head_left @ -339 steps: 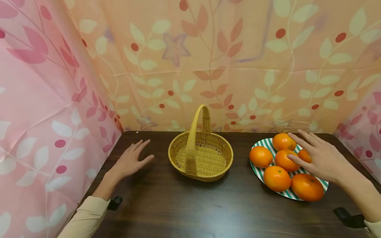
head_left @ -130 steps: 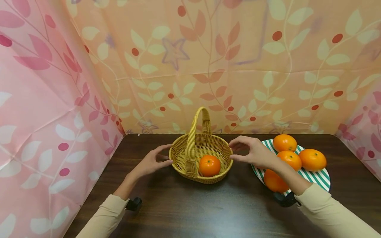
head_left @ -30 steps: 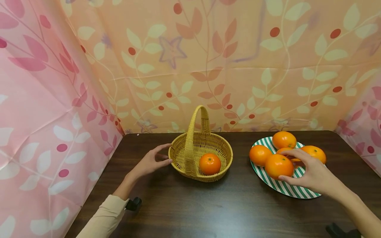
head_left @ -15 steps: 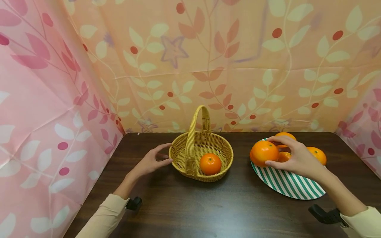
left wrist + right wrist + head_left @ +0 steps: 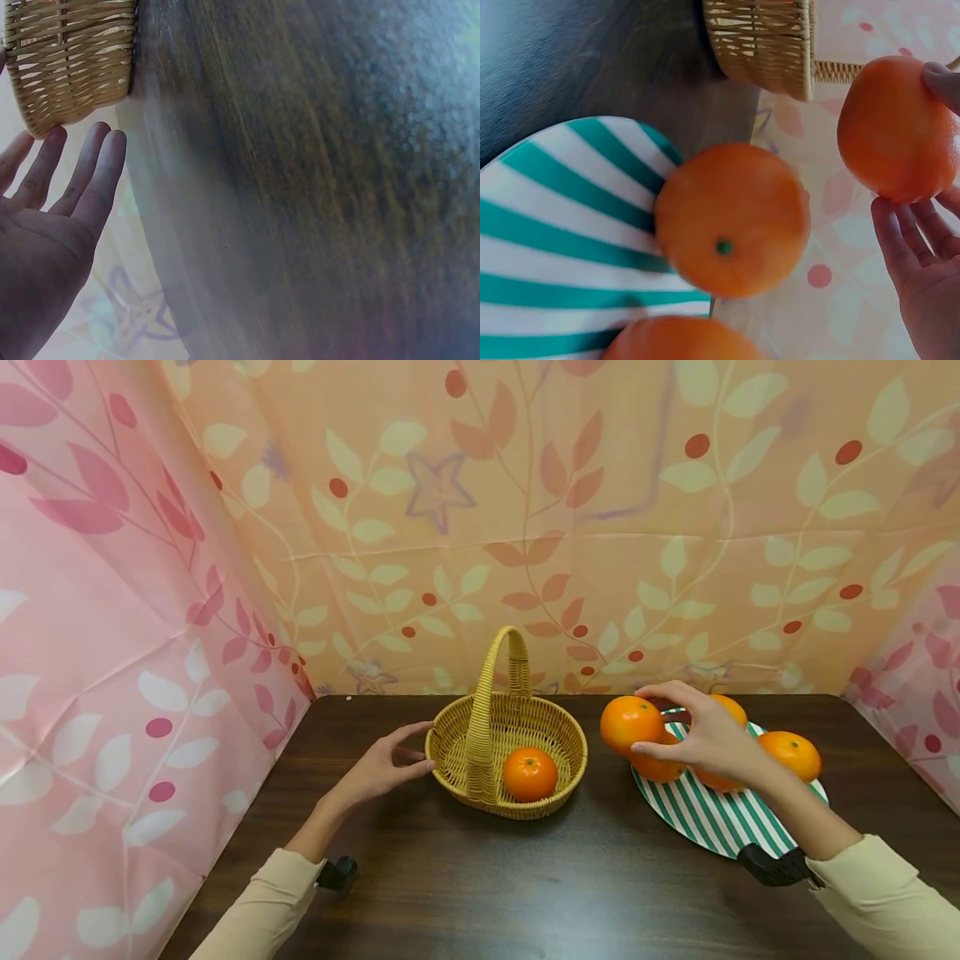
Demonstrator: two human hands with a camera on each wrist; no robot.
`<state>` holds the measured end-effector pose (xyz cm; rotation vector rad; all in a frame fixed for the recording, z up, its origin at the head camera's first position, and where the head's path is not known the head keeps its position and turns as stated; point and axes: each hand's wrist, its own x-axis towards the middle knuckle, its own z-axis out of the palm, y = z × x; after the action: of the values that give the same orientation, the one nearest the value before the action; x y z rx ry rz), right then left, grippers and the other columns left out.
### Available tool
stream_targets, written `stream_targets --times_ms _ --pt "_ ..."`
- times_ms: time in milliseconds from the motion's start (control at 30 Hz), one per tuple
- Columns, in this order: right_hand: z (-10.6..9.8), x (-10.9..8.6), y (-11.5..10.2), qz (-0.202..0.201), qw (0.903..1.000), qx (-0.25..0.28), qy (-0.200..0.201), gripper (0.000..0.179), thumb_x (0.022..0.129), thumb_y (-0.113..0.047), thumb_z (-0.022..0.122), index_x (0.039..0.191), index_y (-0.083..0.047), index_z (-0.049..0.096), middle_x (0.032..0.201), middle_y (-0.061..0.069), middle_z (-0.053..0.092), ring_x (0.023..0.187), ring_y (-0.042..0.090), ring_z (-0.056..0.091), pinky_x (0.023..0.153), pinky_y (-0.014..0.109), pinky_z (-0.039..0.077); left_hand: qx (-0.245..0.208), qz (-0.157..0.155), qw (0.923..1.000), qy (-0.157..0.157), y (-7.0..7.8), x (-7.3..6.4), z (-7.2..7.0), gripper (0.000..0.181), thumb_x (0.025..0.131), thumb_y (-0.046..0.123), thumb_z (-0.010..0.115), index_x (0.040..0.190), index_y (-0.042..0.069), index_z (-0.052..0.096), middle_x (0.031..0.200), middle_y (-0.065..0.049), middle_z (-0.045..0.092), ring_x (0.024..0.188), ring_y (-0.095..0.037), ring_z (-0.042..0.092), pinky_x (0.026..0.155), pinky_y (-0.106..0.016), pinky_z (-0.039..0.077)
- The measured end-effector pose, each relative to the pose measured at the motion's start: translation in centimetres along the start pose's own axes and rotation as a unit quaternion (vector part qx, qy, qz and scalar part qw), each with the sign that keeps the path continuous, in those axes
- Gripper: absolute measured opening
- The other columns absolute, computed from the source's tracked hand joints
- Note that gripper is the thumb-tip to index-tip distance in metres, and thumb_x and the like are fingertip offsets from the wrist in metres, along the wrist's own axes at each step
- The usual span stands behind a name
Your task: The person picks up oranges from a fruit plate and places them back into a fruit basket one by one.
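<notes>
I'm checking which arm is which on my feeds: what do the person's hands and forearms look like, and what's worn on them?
The left hand and right hand are bare, without gloves. The left sleeve and right sleeve are plain cream. By each cuff sits a small black device: left wrist camera, right wrist camera.

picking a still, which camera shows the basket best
The head view: the basket fits wholly in frame, with its handle and the orange inside. The left wrist view shows a cropped piece of its woven side; the right wrist view, part of its side and handle.
</notes>
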<state>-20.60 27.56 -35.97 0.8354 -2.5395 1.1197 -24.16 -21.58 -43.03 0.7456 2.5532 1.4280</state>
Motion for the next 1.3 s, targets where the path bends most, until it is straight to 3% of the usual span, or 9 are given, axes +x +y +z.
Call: stream_targets --times_ms 433,567,933,1100,1300 --pt "4.7 4.3 0.6 -0.009 0.9986 0.049 -0.018 0.065 0.077 -0.018 0.093 0.131 -0.004 0.062 0.125 0.008 0.060 0.109 0.024 0.061 0.088 0.040 0.055 -0.001 0.001 1.0000 0.001 -0.1 0.1 0.0 0.067 0.095 0.018 0.076 0.153 0.008 0.045 0.154 -0.016 0.043 0.112 -0.042 0.064 0.076 -0.033 0.059" --pt "5.9 5.2 0.8 -0.016 0.9978 0.062 -0.017 0.064 0.076 -0.017 0.093 0.130 -0.002 0.062 0.122 0.010 0.060 0.110 0.027 0.061 0.088 0.042 0.055 -0.006 0.005 1.0000 -0.001 0.0 0.1 0.0 0.067 0.095 0.016 0.076 0.153 0.007 0.044 0.154 -0.016 0.042 0.111 -0.042 0.064 0.076 -0.034 0.059" --pt "8.2 5.8 1.0 -0.018 0.9947 0.097 -0.026 0.066 0.073 0.001 0.091 0.130 0.008 0.059 0.117 0.019 0.059 0.109 0.039 0.061 0.088 0.050 0.054 0.003 0.003 1.0000 0.003 0.2 -0.1 0.0 0.067 0.094 0.018 0.077 0.152 0.007 0.045 0.153 -0.017 0.043 0.111 -0.042 0.064 0.073 -0.032 0.059" --pt "8.3 5.6 0.1 -0.005 0.9945 0.097 -0.038 0.066 0.076 -0.008 0.092 0.131 0.007 0.059 0.119 0.017 0.060 0.109 0.034 0.062 0.091 0.048 0.053 0.004 0.007 1.0000 -0.001 0.2 -0.1 0.1 0.067 0.095 0.019 0.076 0.153 0.007 0.044 0.153 -0.017 0.042 0.112 -0.044 0.063 0.072 -0.032 0.059" --pt "8.6 5.8 1.0 0.009 0.9940 0.101 -0.041 0.068 0.076 -0.017 0.093 0.133 0.000 0.060 0.123 0.014 0.060 0.111 0.029 0.062 0.095 0.046 0.052 0.007 0.008 0.9999 0.000 0.3 0.0 0.0 0.068 0.094 0.019 0.076 0.153 0.008 0.044 0.153 -0.017 0.043 0.111 -0.044 0.064 0.073 -0.032 0.059"
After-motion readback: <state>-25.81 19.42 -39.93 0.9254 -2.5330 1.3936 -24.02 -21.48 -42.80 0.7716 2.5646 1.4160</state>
